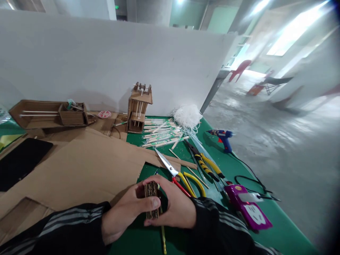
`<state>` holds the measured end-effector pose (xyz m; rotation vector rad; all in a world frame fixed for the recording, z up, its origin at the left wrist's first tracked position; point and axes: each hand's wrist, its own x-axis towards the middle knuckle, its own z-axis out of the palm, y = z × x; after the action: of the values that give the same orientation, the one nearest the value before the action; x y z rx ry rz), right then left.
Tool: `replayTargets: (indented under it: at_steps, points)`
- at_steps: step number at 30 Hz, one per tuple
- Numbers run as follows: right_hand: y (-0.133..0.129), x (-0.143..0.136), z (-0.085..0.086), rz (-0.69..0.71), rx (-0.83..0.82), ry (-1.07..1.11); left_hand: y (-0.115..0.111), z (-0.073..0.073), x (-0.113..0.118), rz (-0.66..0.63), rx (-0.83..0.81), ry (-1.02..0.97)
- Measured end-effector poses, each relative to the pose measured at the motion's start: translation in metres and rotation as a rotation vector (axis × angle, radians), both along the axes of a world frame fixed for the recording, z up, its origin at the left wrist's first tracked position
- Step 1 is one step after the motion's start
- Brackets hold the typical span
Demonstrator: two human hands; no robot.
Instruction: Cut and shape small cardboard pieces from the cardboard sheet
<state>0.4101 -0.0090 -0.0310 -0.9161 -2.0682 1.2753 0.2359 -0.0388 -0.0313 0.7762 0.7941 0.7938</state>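
A small block of stacked corrugated cardboard [152, 200] is held upright between both hands, its layered edges facing up. My left hand [130, 209] grips it from the left, thumb across the front. My right hand [174, 203] wraps round its right side, fingers at the top and bottom. Below the hands a thin yellow rod [163, 241] lies on the green table [140, 242]. Scissors [170, 166] with red and yellow handles lie open just beyond my right hand.
Large cardboard sheets [92, 163] and a black phone-like slab [23, 159] lie left. Behind stand a cardboard tower [136, 109], wrapped sticks [162, 132] and white string [187, 116]. Pliers [203, 161], a glue gun [223, 136] and a purple power strip [248, 207] lie right.
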Motion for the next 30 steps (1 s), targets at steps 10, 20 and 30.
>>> replayTargets:
  at_steps: [10, 20, 30]
  points:
    - [-0.001, 0.0, -0.006, 0.019, 0.039, 0.038, 0.001, -0.002, 0.0, 0.025, 0.033, 0.01]
    - [-0.002, -0.002, -0.006, 0.014, 0.103, 0.103, 0.002, 0.002, 0.002, 0.002, 0.085, 0.011]
    - [-0.006, -0.004, -0.02, 0.05, 0.243, 0.221, 0.0, 0.006, 0.001, -0.093, 0.168, 0.01]
